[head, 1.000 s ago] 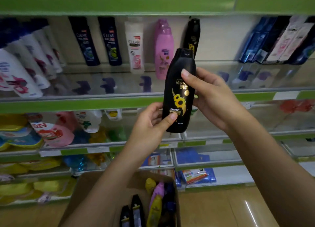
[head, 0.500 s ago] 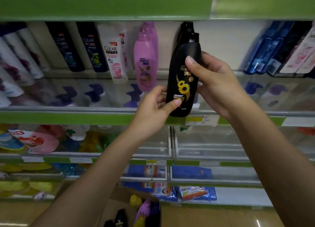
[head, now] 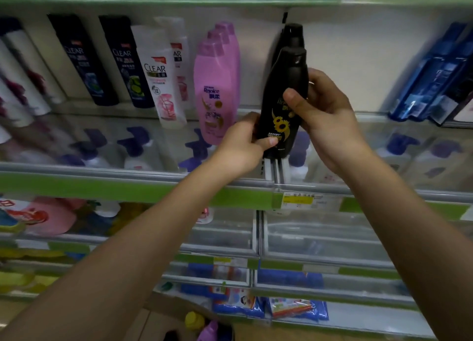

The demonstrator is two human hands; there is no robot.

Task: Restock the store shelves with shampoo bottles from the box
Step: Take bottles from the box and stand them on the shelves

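A black shampoo bottle (head: 282,84) with a sunflower label stands upright over the glass shelf (head: 102,166), just in front of a second black bottle (head: 291,34). My left hand (head: 243,146) grips its lower part, thumb across the label. My right hand (head: 325,115) holds its middle from the right, thumb on the front. To its left stand pink bottles (head: 217,89). At the bottom edge, the box (head: 158,317) shows a yellow cap and a purple bottle; most of it is out of view.
White and dark Clear bottles (head: 158,84) fill the shelf to the left, blue bottles (head: 430,79) stand at the far right. Between the black bottles and the blue ones the shelf shows bare glass. Lower shelves with green edge strips (head: 128,189) hold packets and bottles.
Both hands have carried the black bottle up and back over the shelf, close to the other black bottle. The view has tilted up, so the box has slid nearly out of frame.
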